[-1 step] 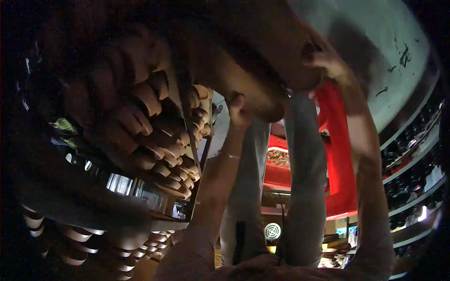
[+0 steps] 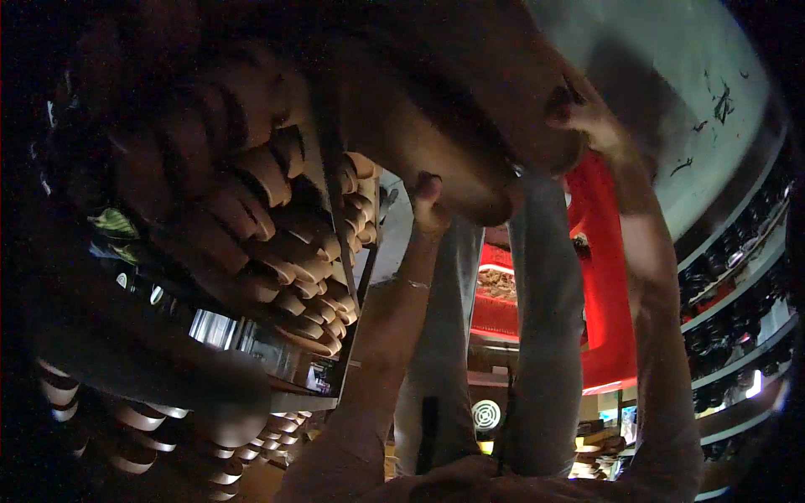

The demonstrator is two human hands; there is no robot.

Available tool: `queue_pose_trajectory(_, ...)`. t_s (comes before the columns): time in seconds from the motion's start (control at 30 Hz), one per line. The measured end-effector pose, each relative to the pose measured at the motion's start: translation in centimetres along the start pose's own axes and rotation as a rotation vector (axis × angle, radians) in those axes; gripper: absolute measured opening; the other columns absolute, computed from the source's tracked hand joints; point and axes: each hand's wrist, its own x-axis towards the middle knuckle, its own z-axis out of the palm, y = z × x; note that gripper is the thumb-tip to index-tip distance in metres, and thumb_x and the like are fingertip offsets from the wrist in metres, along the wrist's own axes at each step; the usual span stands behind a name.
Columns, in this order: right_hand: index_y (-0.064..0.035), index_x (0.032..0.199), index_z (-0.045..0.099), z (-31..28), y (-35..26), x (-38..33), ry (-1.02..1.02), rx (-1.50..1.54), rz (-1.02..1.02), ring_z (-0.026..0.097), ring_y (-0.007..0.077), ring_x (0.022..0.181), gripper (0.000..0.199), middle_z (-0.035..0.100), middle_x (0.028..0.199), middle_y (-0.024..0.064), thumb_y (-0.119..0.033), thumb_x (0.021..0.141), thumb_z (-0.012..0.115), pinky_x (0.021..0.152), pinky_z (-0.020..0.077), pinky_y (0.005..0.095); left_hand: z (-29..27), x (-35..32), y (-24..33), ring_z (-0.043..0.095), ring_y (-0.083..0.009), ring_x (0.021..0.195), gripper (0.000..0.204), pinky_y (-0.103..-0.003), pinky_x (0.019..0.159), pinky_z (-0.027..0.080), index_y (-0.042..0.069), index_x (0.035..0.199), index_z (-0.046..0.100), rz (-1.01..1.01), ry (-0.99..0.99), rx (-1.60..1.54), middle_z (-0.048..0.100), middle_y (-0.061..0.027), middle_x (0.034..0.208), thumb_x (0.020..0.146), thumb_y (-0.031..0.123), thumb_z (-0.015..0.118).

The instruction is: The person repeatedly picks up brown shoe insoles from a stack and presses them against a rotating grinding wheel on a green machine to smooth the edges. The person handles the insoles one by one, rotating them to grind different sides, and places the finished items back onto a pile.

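Two long, brown, round-ended pieces, which look like shoe soles, lie side by side in front of me in shadow. My left hand grips the nearer end of the left brown piece, thumb on top and fingers hidden behind it. The right brown piece is held at its edge by my right hand, whose thumb shows while the other fingers are mostly out of sight. A dark gap separates the two pieces. Their far ends fade into the dark.
At left stands a rack with many curved tan pieces. A red plastic bin is beside my right forearm, and brown scraps show between my grey-trousered legs. Shelves of dark items curve along the right, below a pale surface.
Both hands have shifted very slightly, with the brown pieces still in them. Otherwise the scene looks the same.
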Motion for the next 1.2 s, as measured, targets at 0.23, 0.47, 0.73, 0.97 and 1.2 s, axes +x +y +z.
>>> queue_pose_trajectory(0.23,-0.0048,0.148,0.027,0.5,0.0,4.0,-0.036,-0.2,-0.163,0.039,0.0212,0.13,0.084,0.04,0.145,0.0106,-0.019,0.074,0.065,0.102,0.0362,0.0327,-0.9,3.1,1.5,0.056,-0.0198,0.098,0.024,-0.038,0.091,0.047,0.007,0.107,0.055,0.016,0.175,0.108,0.056,-0.0046,0.103,0.087,0.02,0.058)
queue_pose_trajectory(0.47,-0.0058,0.145,0.032,5.3,2.3,17.2,-0.209,-0.235,-0.319,0.041,0.0249,0.128,0.081,0.043,0.142,0.0105,-0.028,0.076,0.066,0.1,0.0386,0.0359,-8.9,9.3,4.9,0.052,-0.0222,0.115,0.042,-0.038,0.101,0.042,0.006,0.131,0.049,0.268,0.155,0.139,0.055,-0.0096,0.128,0.094,0.027,0.05)
queue_pose_trajectory(0.73,-0.0085,0.143,0.035,13.0,4.2,30.3,-0.093,-0.251,-0.229,0.045,0.0284,0.124,0.078,0.045,0.139,0.0123,-0.023,0.074,0.066,0.099,0.0414,0.0396,-5.7,15.3,8.8,0.053,-0.0241,0.11,0.042,-0.04,0.093,0.043,0.008,0.123,0.053,0.338,0.282,0.092,0.056,-0.0089,0.119,0.09,0.033,0.053)
queue_pose_trajectory(0.97,-0.0108,0.141,0.038,13.9,3.3,28.9,0.144,-0.329,-0.229,0.048,0.0315,0.121,0.076,0.047,0.135,0.0139,-0.019,0.072,0.067,0.097,0.0439,0.0429,-1.0,14.6,8.6,0.054,-0.0224,0.1,0.037,-0.038,0.084,0.045,0.008,0.116,0.056,0.278,0.28,0.149,0.057,-0.007,0.109,0.089,0.033,0.054)
queue_pose_trajectory(1.2,-0.006,0.134,0.047,7.0,4.5,2.7,0.319,-0.859,-0.227,0.052,0.0356,0.119,0.067,0.053,0.129,0.0219,-0.025,0.074,0.07,0.099,0.0418,0.0409,5.1,-3.7,3.9,0.056,-0.0208,0.091,0.032,-0.036,0.074,0.047,0.008,0.109,0.059,0.096,0.564,0.36,0.059,-0.0052,0.098,0.089,0.033,0.056)
